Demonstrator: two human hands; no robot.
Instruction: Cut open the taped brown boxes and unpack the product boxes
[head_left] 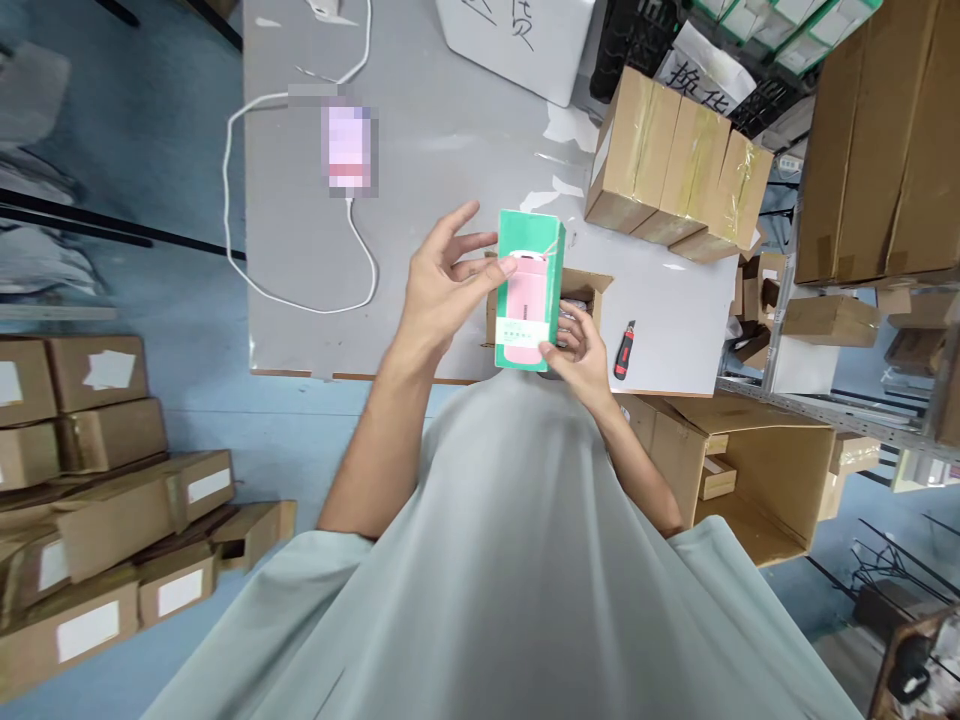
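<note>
A green box (529,224) with a pink device printed on its front stands upright, tilted slightly, above the near edge of the table. My right hand (583,358) grips it at the lower right corner, thumb on the front and fingers behind the side. To the left, my left hand (450,270) has its fingers spread apart, and its thumb tip lies over the box's front. Behind the green box is an open cardboard box (592,284), mostly hidden; what it holds is hard to make out. A red and black utility knife (624,350) lies right of my right hand.
Three taped cartons (660,170) stand at the table's back right. A blurred phone-like device (349,150) with a white cable (226,190) lies at the left. A white container (517,40) is at the back. On the floor at right is a large open carton (757,480); stacked cartons (112,510) fill the left.
</note>
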